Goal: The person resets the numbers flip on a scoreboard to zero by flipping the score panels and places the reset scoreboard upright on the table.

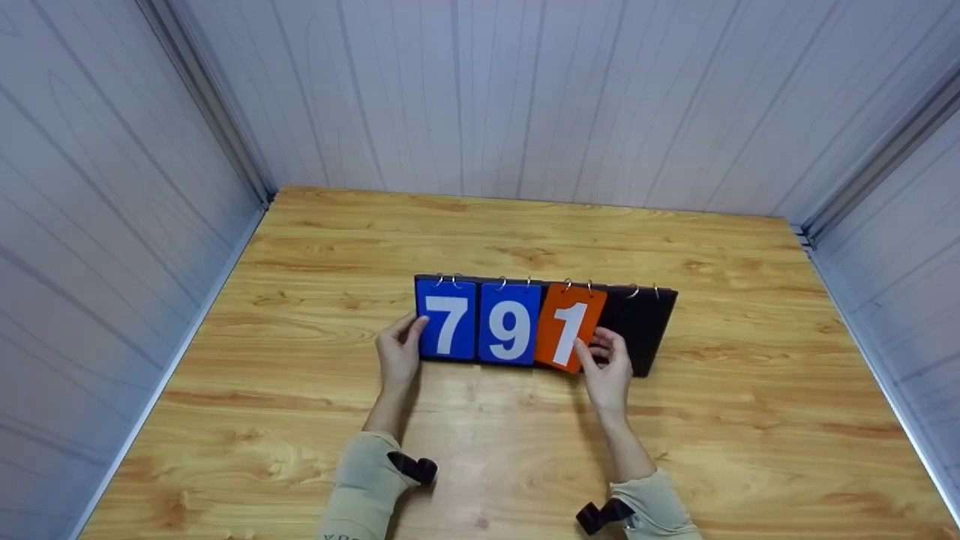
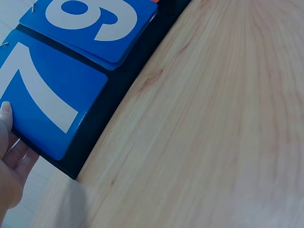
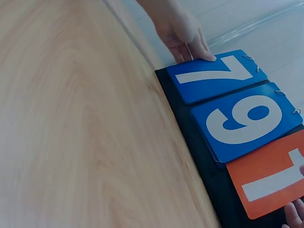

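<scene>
A black flip scoreboard point(image 1: 641, 334) stands tilted on the wooden table, its number cards hung on metal rings along the top edge. From the left come a blue 7 card point(image 1: 448, 346), a blue 9 card point(image 1: 509, 292) and an orange 1 card point(image 1: 553, 315); bare black board shows at the right end. My left hand point(image 1: 399, 352) grips the board's left edge, thumb in front over the 7 card. With thumb and fingers my right hand point(image 1: 609, 379) pinches the orange card at its lower right, and that card hangs askew. Only fingertips of this hand show in the right wrist view.
The wooden table point(image 1: 480, 465) extends around the board on all sides. Pale panelled walls point(image 1: 480, 97) enclose it at the back, left and right. Black straps with small devices point(image 1: 420, 470) sit on both sleeved wrists.
</scene>
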`<state>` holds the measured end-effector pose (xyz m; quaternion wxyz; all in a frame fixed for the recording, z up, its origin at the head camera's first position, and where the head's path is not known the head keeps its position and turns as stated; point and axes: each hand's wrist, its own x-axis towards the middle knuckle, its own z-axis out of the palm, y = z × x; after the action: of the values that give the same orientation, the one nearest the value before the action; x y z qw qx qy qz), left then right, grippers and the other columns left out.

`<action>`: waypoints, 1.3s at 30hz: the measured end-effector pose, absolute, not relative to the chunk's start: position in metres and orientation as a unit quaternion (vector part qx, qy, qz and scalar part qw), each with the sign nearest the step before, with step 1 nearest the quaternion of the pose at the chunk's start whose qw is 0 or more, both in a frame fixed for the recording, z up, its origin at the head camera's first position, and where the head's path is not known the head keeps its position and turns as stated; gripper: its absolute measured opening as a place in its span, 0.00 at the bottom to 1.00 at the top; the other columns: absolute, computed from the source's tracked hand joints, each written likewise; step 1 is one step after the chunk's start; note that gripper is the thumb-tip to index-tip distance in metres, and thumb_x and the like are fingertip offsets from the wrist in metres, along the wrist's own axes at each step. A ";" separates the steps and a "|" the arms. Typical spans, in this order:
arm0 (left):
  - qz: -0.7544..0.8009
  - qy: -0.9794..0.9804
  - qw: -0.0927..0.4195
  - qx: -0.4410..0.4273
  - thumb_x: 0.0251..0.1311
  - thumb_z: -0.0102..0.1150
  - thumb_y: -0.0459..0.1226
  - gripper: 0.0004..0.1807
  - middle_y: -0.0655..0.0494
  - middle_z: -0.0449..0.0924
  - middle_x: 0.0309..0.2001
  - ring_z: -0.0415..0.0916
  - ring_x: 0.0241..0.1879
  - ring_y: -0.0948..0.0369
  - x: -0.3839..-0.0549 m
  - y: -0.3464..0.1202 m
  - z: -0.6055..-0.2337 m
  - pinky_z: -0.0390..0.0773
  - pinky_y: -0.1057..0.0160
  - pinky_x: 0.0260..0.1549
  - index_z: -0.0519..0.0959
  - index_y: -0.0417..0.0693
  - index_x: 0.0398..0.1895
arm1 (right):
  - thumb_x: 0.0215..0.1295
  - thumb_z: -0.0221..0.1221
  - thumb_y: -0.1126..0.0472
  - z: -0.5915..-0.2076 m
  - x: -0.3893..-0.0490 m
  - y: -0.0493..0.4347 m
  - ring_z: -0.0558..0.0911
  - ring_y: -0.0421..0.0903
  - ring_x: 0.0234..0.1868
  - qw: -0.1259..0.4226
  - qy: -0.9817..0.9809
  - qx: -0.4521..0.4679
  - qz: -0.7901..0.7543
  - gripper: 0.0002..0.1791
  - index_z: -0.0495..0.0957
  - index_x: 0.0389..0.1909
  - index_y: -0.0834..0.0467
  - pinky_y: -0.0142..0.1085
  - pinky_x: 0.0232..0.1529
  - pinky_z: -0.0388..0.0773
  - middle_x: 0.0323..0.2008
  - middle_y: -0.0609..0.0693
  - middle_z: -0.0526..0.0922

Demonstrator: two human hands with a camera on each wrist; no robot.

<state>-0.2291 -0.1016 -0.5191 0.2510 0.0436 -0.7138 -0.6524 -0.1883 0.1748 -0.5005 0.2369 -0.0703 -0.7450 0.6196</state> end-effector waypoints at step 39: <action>-0.652 -0.718 0.235 0.054 0.52 0.58 0.27 0.09 0.38 0.79 0.34 0.76 0.33 0.54 -0.212 -0.094 -0.487 0.73 0.72 0.31 0.79 0.28 0.36 | 0.44 0.56 0.84 -0.409 -0.193 0.209 0.75 0.41 0.30 0.242 -0.667 0.043 0.703 0.11 0.67 0.28 0.73 0.27 0.30 0.73 0.28 0.54 0.75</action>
<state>-0.2120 -0.0939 -0.4872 0.2353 0.0540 -0.7184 -0.6524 -0.1933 0.2089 -0.4085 0.2416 0.0434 -0.6674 0.7031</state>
